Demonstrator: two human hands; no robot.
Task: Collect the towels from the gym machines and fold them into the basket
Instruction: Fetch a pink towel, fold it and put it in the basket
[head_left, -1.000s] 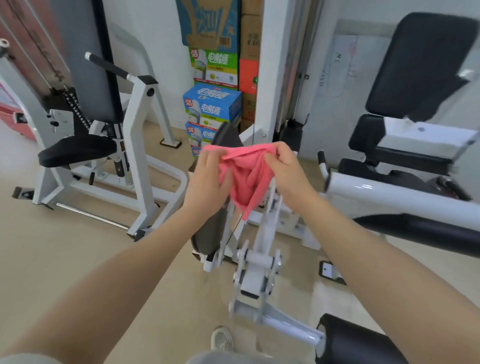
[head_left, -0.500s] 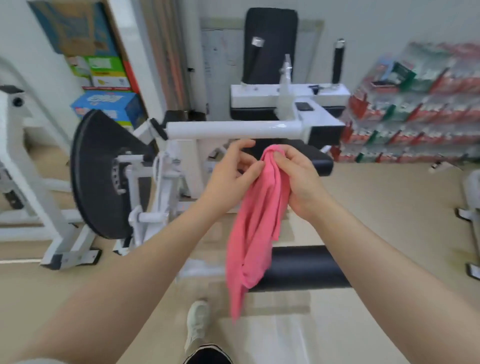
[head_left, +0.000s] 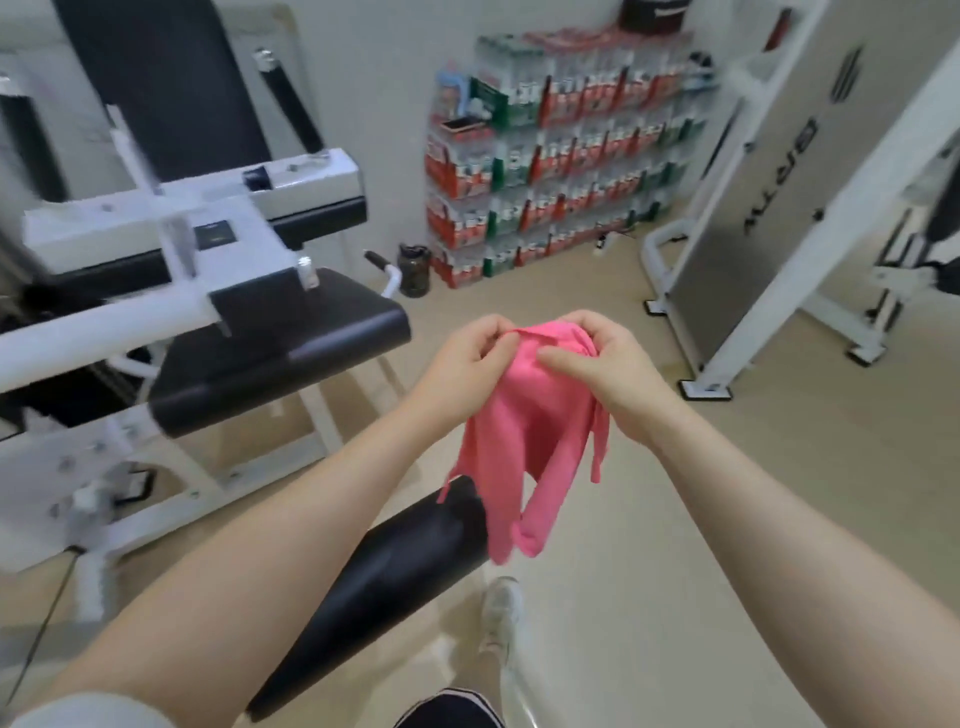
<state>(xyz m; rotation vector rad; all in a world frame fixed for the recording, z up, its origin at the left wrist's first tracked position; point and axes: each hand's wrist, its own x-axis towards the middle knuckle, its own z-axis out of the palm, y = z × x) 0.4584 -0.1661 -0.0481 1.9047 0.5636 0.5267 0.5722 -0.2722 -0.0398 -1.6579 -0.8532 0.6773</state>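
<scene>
The landmark here is the pink towel (head_left: 524, 441), which hangs in the air in front of the person, above the beige floor (head_left: 675, 519). Far to the left of the towel stands a white gym machine (head_left: 156, 306) with a black seat (head_left: 275, 358) and a tall black back pad (head_left: 166, 83). Below the towel on its left side a black roller pad (head_left: 384, 587) lies slanted, and one corner of the towel hangs in front of its upper end. The left hand (head_left: 462, 364) pinches the top edge of the towel with curled fingers. The right hand (head_left: 602, 364) is just beside it and grips the bunched top of the towel, with the thumb pressed on the cloth. The two hands are close together, and the rest of the towel falls down from them in loose folds. Straight under the towel a white shoe (head_left: 501, 613) is on the floor. Behind the towel, against the wall, packs of bottles (head_left: 561, 156) are stacked. To the right of the towel stands a grey panel (head_left: 769, 182) in a white frame.
</scene>
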